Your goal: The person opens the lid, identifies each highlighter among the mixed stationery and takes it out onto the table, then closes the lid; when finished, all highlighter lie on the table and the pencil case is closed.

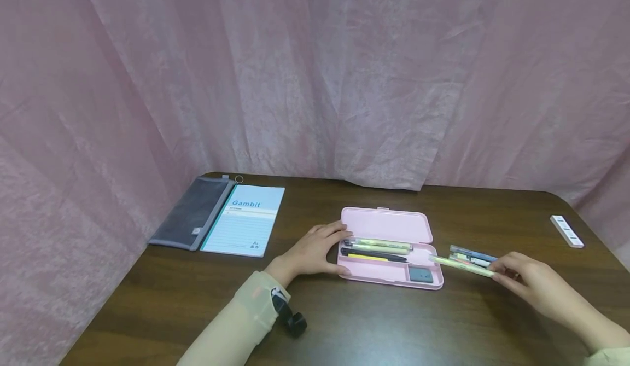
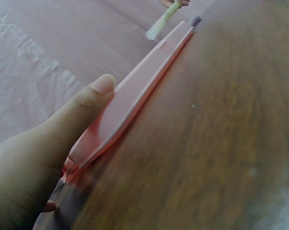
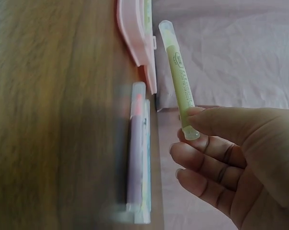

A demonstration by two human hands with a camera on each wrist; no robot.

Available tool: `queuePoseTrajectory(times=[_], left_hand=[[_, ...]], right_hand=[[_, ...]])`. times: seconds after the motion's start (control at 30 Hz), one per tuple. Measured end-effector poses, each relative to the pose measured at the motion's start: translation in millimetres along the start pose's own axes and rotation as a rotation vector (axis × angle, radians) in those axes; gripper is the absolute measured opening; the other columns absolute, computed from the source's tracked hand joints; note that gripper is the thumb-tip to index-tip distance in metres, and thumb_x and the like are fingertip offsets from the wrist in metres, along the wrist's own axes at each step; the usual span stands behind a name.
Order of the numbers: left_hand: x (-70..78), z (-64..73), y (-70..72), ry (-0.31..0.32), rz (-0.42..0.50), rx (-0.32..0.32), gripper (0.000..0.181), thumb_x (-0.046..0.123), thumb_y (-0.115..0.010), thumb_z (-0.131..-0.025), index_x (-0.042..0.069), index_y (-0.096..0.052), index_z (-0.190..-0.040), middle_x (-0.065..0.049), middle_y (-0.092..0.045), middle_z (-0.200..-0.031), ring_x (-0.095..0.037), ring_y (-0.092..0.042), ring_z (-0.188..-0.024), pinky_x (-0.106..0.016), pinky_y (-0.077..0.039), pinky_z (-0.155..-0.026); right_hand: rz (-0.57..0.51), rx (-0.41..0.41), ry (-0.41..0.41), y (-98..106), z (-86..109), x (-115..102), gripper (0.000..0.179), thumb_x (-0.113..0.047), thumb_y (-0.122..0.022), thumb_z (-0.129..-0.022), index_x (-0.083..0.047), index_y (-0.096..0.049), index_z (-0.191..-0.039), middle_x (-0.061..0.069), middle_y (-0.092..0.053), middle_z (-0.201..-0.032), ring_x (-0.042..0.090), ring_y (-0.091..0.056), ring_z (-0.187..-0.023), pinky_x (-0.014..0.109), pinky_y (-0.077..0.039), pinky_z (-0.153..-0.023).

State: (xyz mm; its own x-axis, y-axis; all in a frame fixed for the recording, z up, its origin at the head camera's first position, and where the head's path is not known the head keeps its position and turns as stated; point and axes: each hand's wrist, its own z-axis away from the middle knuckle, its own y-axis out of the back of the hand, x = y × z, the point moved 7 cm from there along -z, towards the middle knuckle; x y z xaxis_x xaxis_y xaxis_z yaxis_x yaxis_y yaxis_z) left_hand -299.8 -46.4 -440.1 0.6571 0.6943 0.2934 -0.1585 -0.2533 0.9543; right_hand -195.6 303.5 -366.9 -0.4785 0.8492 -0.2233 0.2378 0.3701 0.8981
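A pink pencil case (image 1: 376, 278) lies with its lid (image 1: 386, 225) raised. My left hand (image 1: 312, 250) grips its left end, fingers at the hinge side and thumb (image 2: 94, 96) against the front wall. Inside are yellow-green pens (image 1: 384, 244), a black pen (image 1: 371, 255), a yellow strip (image 1: 366, 257) and a grey-blue block (image 1: 420, 274) in the right-hand compartment. Between thumb and fingers my right hand (image 1: 534, 284) pinches a yellow-green highlighter (image 3: 180, 81) by one end. The other end is by the case's right edge. More pens (image 1: 472, 255) lie on the table beyond that hand.
To the left, a Gambit notebook (image 1: 248, 224) lies beside a dark grey zip pouch (image 1: 192, 213). A small white strip-shaped object (image 1: 567, 231) is near the table's right edge. Pink curtain (image 1: 315, 81) hangs behind the wooden table (image 1: 359, 322).
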Motion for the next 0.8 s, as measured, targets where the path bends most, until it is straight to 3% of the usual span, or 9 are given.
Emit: queuePoseTrajectory(times=[0.33,0.57,0.8], left_hand=[[0.0,1.0,0.8,0.001,0.012,-0.001,0.086,0.073,-0.062,-0.075,0.029,-0.039,-0.146,0.002,-0.032,-0.157,-0.017,-0.029,-0.146,-0.045,-0.026,-0.118],[-1.2,0.9,-0.8,0.016,0.012,-0.011,0.087,0.073,-0.062,-0.075,0.03,-0.038,-0.146,0.002,-0.031,-0.158,-0.016,-0.028,-0.146,-0.044,-0.025,-0.119],[-0.2,-0.7,0.6,0.015,0.006,-0.016,0.087,0.072,-0.062,-0.075,0.029,-0.038,-0.147,0.002,-0.03,-0.158,-0.017,-0.027,-0.146,-0.045,-0.025,-0.119]], right_hand=[[0.016,-0.009,-0.031,0.4,16.0,11.0,0.021,-0.003,-0.077,-0.075,-0.017,-0.067,-0.087,-0.024,-0.051,-0.081,-0.013,-0.039,-0.07,0.017,-0.043,-0.056],[0.005,0.048,0.004,2.4,22.2,17.7,0.02,-0.004,-0.077,-0.075,-0.018,-0.066,-0.085,-0.024,-0.051,-0.08,-0.013,-0.039,-0.07,0.009,-0.036,-0.058],[0.022,0.044,-0.019,-1.6,31.2,27.0,0.018,-0.004,-0.078,-0.074,-0.014,-0.067,-0.083,-0.023,-0.051,-0.079,-0.014,-0.037,-0.07,0.008,-0.035,-0.057]])
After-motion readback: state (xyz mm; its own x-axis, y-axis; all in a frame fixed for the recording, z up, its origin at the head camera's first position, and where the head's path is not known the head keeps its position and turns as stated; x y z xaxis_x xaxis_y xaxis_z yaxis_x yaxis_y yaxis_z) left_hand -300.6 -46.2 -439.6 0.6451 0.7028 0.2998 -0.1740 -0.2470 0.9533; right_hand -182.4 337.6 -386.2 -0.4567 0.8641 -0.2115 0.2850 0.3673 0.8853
